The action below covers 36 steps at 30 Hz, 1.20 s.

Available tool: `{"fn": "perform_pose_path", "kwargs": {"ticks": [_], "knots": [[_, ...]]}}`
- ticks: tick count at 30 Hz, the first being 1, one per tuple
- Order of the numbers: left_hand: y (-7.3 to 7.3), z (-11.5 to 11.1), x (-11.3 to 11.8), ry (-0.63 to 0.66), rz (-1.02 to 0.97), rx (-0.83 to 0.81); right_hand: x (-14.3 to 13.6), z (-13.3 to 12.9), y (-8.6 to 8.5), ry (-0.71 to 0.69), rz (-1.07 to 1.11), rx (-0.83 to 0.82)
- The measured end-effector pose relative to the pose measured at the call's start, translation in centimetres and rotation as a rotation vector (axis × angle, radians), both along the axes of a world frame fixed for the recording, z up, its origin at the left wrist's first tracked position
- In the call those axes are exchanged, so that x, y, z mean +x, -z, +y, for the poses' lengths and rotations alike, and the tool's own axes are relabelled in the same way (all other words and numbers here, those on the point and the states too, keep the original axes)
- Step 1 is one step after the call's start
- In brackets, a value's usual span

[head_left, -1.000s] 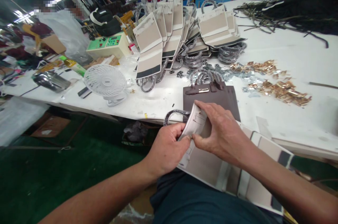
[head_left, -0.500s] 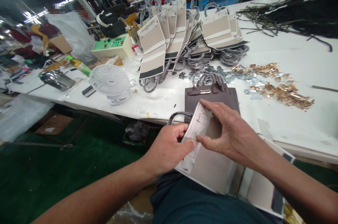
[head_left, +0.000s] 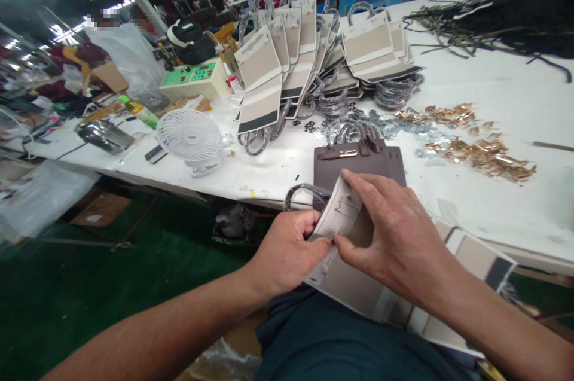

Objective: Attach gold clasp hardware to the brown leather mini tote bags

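Note:
A beige bag panel (head_left: 359, 279) with a pale top strip lies across the person's lap, its wrapped handle (head_left: 301, 191) pointing away at the table edge. My left hand (head_left: 291, 249) grips the strip's left edge, thumb on top and fingers curled under. My right hand (head_left: 390, 231) holds the strip's far edge with its fingers, its thumb tip close to my left thumb. Pen marks show on the strip between the hands. Just beyond, a dark brown bag (head_left: 329, 168) with a metal clasp lies on the white table (head_left: 269, 177).
Beige panels (head_left: 260, 100) with wrapped handles are piled at the back. Gold metal fittings (head_left: 488, 157) lie to the right, near dark strips (head_left: 475, 22). A white fan (head_left: 191, 136), a bottle (head_left: 141, 110) and a control box (head_left: 197, 79) stand on the left.
The strip is bent more between my hands, and its lower part is tilted. My right hand has turned slightly. The panel's right part has shifted up and right.

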<state>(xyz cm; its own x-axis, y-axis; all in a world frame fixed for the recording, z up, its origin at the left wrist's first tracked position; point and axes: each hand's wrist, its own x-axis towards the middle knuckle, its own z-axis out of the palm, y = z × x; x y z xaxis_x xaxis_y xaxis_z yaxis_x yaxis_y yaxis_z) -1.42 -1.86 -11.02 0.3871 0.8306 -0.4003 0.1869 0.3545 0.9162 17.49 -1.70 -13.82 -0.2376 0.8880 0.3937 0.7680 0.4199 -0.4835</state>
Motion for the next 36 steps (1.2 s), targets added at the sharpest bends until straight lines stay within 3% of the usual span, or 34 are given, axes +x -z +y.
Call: {"fn": "perform_pose_path", "kwargs": {"ticks": [7,11,16,21,26,36], "knots": [[0.1,-0.3,-0.7,0.031,0.137,0.061,-0.4,0.2,1.2,0.002,0.007,0.005],[-0.3,-0.4,-1.0,0.091,0.148,0.020,0.2,0.0,1.1,-0.031,0.010,0.000],[0.3,-0.3,-1.2,0.078,0.144,-0.015,0.1,-0.4,1.0,-0.039,0.030,0.006],[0.5,-0.3,-0.7,0.029,0.025,-0.114,1.2,-0.3,1.3,-0.143,0.150,-0.085],[0.5,-0.4,-0.5,-0.001,0.048,-0.085,2.6,-0.4,0.5,-0.239,0.242,-0.205],[1.0,-0.4,-0.3,0.027,0.179,0.013,0.9,-1.1,1.3,-0.104,0.189,-0.075]]}}
